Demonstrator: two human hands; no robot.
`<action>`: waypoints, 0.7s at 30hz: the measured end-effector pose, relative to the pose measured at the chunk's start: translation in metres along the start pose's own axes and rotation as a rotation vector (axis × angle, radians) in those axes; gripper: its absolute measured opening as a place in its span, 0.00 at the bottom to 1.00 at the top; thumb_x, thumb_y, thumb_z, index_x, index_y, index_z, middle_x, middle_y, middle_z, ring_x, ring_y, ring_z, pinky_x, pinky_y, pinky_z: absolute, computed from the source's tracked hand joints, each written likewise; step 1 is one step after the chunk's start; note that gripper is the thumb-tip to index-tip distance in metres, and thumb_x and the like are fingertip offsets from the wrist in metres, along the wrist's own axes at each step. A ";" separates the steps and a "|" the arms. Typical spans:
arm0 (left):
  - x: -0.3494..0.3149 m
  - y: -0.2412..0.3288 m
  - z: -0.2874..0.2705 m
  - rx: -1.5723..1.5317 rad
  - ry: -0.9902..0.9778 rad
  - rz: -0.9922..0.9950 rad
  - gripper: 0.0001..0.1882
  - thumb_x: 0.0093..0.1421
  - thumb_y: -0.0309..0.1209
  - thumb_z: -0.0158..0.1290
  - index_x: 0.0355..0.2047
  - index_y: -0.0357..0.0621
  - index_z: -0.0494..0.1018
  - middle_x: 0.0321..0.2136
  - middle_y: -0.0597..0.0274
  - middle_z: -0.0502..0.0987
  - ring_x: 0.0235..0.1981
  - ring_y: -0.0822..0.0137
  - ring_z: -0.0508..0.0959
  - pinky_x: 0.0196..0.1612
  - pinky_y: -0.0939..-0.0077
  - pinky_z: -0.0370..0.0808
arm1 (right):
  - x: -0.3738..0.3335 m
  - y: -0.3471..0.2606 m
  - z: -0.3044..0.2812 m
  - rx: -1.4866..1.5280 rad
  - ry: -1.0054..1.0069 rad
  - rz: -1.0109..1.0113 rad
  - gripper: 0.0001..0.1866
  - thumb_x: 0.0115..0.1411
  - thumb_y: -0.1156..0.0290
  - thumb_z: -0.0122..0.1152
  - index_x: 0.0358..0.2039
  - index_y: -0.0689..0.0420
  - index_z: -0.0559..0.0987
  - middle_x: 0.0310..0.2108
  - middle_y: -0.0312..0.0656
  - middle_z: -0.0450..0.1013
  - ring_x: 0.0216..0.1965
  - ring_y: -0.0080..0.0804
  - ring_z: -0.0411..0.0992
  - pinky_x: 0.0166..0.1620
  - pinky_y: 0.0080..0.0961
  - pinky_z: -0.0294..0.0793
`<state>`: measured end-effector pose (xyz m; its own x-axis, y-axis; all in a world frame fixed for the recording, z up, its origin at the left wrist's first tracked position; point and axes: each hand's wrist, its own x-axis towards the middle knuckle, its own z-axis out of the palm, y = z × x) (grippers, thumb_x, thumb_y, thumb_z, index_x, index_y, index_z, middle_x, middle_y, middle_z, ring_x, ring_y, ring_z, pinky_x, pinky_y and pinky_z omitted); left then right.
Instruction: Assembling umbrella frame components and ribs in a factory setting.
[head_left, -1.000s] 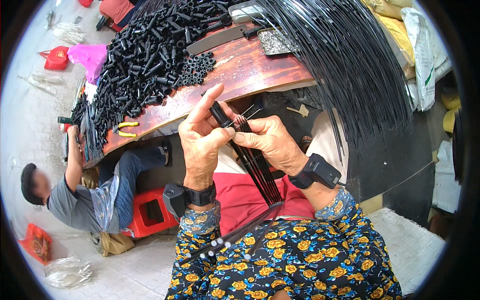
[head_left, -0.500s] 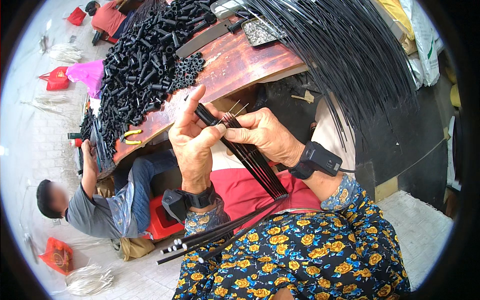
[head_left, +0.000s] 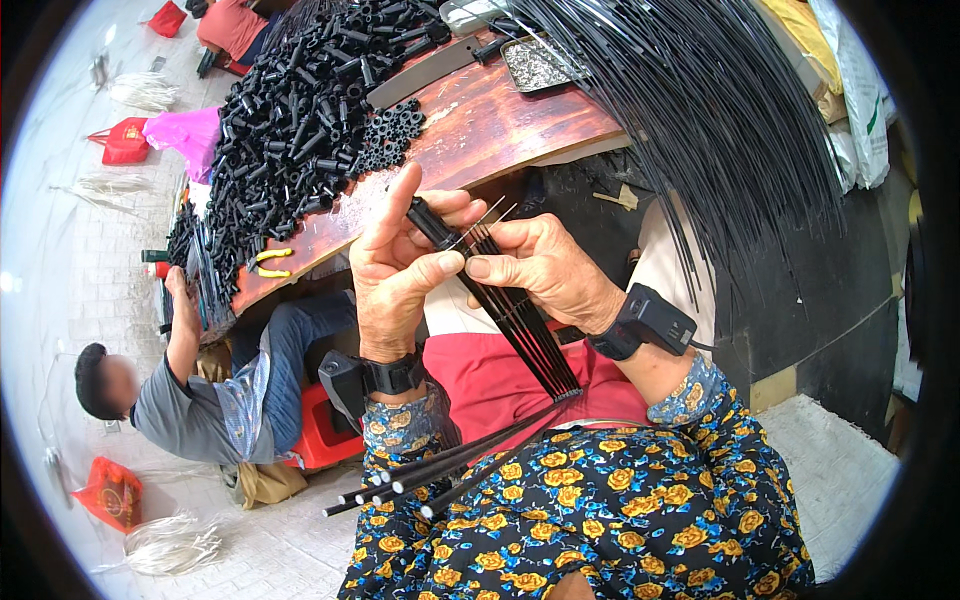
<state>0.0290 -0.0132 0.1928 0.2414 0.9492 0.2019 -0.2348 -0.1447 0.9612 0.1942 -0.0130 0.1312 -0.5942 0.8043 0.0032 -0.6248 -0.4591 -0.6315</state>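
In the mid. of the frame I see the L hand point(head_left: 395, 285) of the seated person grasping a black tube point(head_left: 432, 225), w/ its thumb pressed on the side and its index finger pointing up; the R hand point(head_left: 545, 270), just beside, is pinching, thumb against fingers, at the upper part of a bundle of thin black rods point(head_left: 525, 345); this bundle is in the centre, slanting from betw. the hands down to the right, in front of the red cloth point(head_left: 475, 375) on the lap; two thin pins point(head_left: 493, 208) stick out above the fingers, but what exactly holds them I cannot tell; at lower centre, thicker black rods point(head_left: 440, 470) w/ pale ends spread to the left; in the upper left part, a big pile of black tubular parts point(head_left: 310, 120) lies on the reddish table point(head_left: 480, 130), w/ a broad blade point(head_left: 425, 75) and a metal tray point(head_left: 540, 62) nearby; at upper right, many long black rods point(head_left: 720, 130) hang over the edge; at the left, a co-worker point(head_left: 200, 420) in a grey shirt sits on a red stool point(head_left: 325, 430).
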 end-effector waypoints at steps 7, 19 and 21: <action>0.003 -0.007 -0.009 -0.043 -0.096 0.015 0.42 0.49 0.13 0.57 0.64 0.44 0.58 0.52 0.42 0.71 0.53 0.48 0.74 0.56 0.55 0.72 | 0.001 0.002 -0.004 0.037 -0.041 -0.006 0.12 0.59 0.71 0.64 0.42 0.63 0.79 0.27 0.38 0.78 0.26 0.19 0.74 0.28 0.14 0.73; -0.004 -0.042 -0.021 -0.263 -0.119 0.125 0.42 0.52 0.17 0.58 0.65 0.63 0.58 0.51 0.37 0.73 0.58 0.42 0.68 0.56 0.51 0.70 | 0.000 0.000 -0.002 -0.008 -0.025 0.015 0.17 0.60 0.71 0.63 0.48 0.64 0.76 0.32 0.37 0.77 0.30 0.23 0.77 0.36 0.21 0.81; -0.007 -0.049 -0.022 -0.415 -0.116 0.060 0.41 0.53 0.18 0.57 0.64 0.64 0.59 0.52 0.36 0.71 0.58 0.42 0.68 0.56 0.51 0.71 | 0.000 -0.001 0.000 -0.006 -0.026 0.030 0.16 0.60 0.71 0.62 0.48 0.64 0.76 0.32 0.37 0.77 0.30 0.23 0.77 0.37 0.22 0.81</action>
<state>0.0183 -0.0071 0.1400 0.3148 0.9014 0.2975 -0.6044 -0.0513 0.7950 0.1955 -0.0126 0.1316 -0.6258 0.7800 0.0040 -0.6035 -0.4809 -0.6360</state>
